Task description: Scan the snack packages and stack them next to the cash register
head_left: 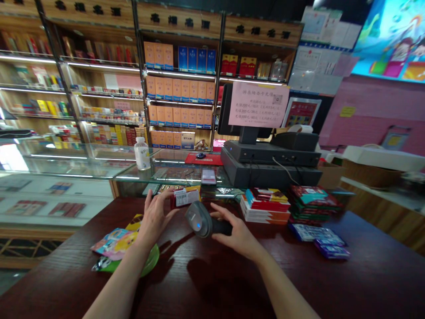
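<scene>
- My left hand [155, 218] has a small box [187, 198] by its near-side end, fingers against it and thumb just below — a light pinch, as far as I can tell.
- My right hand [237, 230] is curled loosely around the handle of a scanner [198, 221], whose head points away from my palm, between my two hands and just below the box.
- With so little of the box in my left fingers, it could tip or slide out if the scanner head knocked it.
- My right grip looks loose too; the scanner could roll in my palm and swing its head off the printed label.
- A low sweep of my left forearm could drag the snack packets [114, 246] and the green dish [152, 261] beside it.
- Swinging right could topple the stacked boxes [265, 206] beyond my right hand, or push the purple packets [332, 249].
- Under both grips lies a dark, glossy wooden counter [229, 283].
- Ahead of my hands is a glass case with a bottle [142, 155]; right of it, a monitor wearing a pink notice [255, 106] — and behind, lit shelves of boxed goods.
</scene>
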`<state>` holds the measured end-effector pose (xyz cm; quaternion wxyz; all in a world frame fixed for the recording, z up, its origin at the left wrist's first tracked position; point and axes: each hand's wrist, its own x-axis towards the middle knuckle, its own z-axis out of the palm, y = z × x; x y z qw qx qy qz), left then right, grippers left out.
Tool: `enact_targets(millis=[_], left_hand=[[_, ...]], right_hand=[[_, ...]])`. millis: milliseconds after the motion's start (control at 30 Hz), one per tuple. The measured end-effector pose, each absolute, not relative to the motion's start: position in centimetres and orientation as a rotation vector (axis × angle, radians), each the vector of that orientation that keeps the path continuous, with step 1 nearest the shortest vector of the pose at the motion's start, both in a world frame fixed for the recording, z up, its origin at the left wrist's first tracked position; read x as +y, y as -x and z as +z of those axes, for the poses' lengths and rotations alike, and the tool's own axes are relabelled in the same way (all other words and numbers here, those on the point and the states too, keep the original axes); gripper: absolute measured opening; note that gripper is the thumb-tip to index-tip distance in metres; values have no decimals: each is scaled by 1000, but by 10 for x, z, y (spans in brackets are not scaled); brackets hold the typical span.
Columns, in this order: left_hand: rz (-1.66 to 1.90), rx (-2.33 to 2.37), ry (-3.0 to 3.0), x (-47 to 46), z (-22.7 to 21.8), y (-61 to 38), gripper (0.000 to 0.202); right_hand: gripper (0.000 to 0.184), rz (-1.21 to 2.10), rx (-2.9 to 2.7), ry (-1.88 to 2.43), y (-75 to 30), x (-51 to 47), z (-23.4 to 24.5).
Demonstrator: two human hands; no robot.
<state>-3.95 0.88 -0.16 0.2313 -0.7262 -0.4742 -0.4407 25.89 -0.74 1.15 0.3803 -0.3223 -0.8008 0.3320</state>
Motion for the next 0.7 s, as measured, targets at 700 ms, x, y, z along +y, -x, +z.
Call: enact_targets(millis=[700], left_hand=[[-1291, -1312, 1996, 8, 1, 37, 43]], right_hand=[[74, 743, -2401, 886, -242, -14, -3]])
